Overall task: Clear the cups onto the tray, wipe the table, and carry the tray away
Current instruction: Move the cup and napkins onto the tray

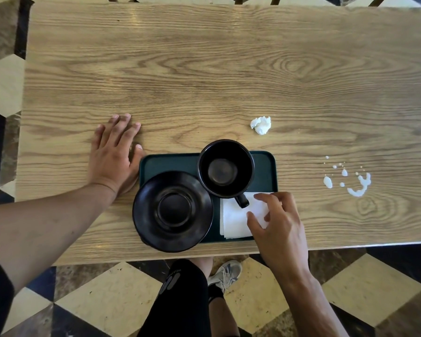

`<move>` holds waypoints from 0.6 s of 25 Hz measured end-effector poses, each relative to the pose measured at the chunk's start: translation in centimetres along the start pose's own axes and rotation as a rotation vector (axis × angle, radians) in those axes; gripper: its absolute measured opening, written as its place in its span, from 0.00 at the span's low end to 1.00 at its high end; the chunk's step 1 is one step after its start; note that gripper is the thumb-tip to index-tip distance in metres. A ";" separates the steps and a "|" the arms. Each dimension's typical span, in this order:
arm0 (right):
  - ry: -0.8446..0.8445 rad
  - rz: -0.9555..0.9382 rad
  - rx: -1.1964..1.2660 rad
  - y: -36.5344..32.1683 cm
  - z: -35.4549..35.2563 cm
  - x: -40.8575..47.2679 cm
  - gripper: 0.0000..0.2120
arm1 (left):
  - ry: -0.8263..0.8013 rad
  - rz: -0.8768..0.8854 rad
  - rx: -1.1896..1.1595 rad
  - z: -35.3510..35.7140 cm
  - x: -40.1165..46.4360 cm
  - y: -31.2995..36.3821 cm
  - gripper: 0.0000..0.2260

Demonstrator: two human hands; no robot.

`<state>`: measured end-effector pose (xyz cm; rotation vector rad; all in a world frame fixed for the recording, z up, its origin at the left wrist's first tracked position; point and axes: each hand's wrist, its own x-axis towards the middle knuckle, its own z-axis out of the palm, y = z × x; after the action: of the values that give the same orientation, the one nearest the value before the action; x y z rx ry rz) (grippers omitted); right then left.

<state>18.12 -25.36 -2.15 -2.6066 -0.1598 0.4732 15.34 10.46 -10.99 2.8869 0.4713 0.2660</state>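
Unreadable grey print on black shorts [178,283]

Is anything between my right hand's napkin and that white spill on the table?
Nothing visible. The right hand touches the napkin on the tray, and only bare wood lies between there and the spill. The crumpled tissue sits farther back, off that path.

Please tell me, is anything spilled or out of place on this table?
Yes. A white liquid spill lies in drops on the table, right of the tray. A crumpled tissue sits loose beyond the cup. The saucer overhangs the tray's edge.
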 end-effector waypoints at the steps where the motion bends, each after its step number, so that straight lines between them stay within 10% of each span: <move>1: 0.009 0.006 0.005 -0.1 0.0 -0.1 0.17 | -0.001 0.000 0.001 0.0 0.0 0.0 0.23; 9: -0.055 0.025 0.086 -0.8 0.9 -0.4 0.15 | -0.015 -0.009 -0.013 -0.1 0.1 0.1 0.24; 15: 0.269 -0.007 0.252 -1.3 -2.2 7.5 0.07 | -0.014 -0.002 -0.014 -0.1 0.0 0.1 0.24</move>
<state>25.84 -23.67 -1.99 -2.3906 -0.0180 0.1267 15.34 10.37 -10.85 2.8724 0.4674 0.2483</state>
